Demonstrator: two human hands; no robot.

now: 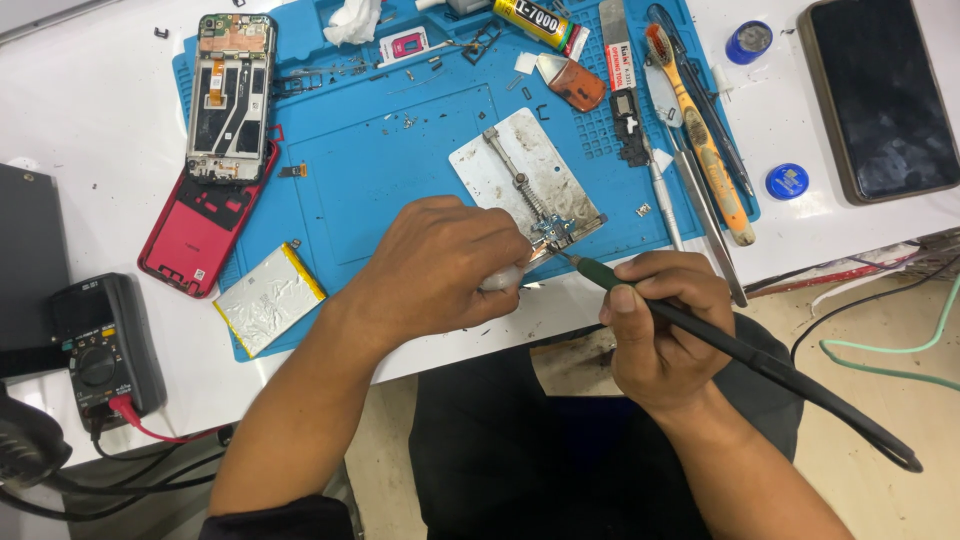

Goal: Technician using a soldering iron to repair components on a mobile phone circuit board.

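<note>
Right hand (665, 330) has a closed grip on the soldering iron (740, 350), tip at the small board (556, 232) clamped in the metal jig (525, 180) near the bench edge. Left hand (440, 265) pinches sth pale beside it — can't tell what. Fingers sit v. close to the tip — a slip could burn them or bridge pads.

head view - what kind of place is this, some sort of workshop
Most likely a phone repair bench. A stripped phone frame and loose battery lie on a blue work mat, a multimeter beside it, and the right hand holds a soldering iron.
</note>
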